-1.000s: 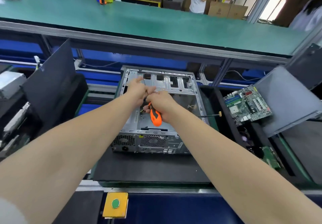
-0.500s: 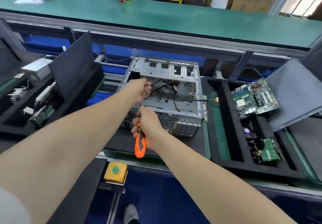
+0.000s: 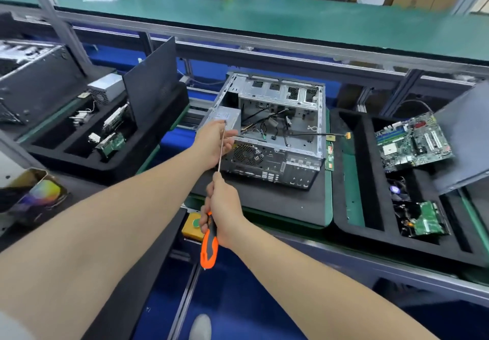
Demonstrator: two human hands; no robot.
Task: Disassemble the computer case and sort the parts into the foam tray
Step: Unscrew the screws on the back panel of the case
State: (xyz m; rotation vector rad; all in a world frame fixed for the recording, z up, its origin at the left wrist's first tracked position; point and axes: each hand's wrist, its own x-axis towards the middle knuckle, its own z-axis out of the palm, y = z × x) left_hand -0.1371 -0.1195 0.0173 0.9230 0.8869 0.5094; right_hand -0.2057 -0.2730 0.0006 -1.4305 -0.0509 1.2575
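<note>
The open metal computer case (image 3: pixel 280 127) lies on a black mat, with loose cables and a grey power supply (image 3: pixel 229 116) inside. My left hand (image 3: pixel 214 141) rests at the case's near-left corner, fingers around the thin shaft of a long screwdriver. My right hand (image 3: pixel 225 207) grips the screwdriver's orange and black handle (image 3: pixel 209 247) below the case. The shaft tip reaches the power supply's edge. The black foam tray (image 3: pixel 349 180) on the right holds a green motherboard (image 3: pixel 412 141), a fan and a small green card (image 3: pixel 428 220).
A second foam tray (image 3: pixel 79 159) with parts and a dark side panel (image 3: pixel 150 82) stands on the left. A grey panel (image 3: pixel 465 133) leans at the right. A yellow button box (image 3: pixel 191 229) sits at the bench edge. A green conveyor (image 3: pixel 264 14) runs behind.
My right hand has drawn back toward me with the screwdriver, out of the case. My left hand moved to the case's left corner and onto the shaft. The view has shifted right.
</note>
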